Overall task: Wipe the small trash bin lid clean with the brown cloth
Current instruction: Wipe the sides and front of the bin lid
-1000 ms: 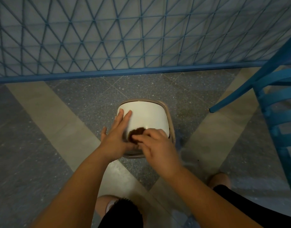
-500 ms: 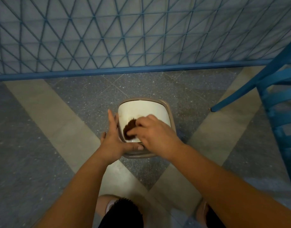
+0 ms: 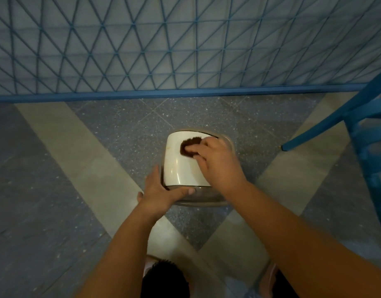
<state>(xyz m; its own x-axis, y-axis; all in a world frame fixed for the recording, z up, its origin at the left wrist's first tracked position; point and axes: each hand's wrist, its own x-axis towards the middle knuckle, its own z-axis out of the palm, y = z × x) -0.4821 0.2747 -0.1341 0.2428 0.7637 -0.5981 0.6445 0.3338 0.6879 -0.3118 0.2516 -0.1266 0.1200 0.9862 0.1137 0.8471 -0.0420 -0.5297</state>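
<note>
A small trash bin stands on the floor with a white lid [image 3: 181, 164] set in a tan rim [image 3: 229, 141]. My right hand [image 3: 217, 162] presses a brown cloth [image 3: 188, 147] onto the far part of the lid, fingers curled over the cloth. My left hand [image 3: 160, 191] rests on the bin's near left corner, fingers straight along the left side and thumb lying across the front rim. Part of the cloth and the lid's right side are hidden under my right hand.
A blue lattice fence [image 3: 163, 50] with a blue base rail closes off the far side. A blue chair [image 3: 370, 130] stands at the right, one leg reaching toward the bin. The speckled grey floor has pale diagonal bands [image 3: 82, 155]. My knees show at the bottom.
My right hand has slid the cloth from the lid's near edge up to its far part. My left hand has come off the lid top to the bin's near left corner.
</note>
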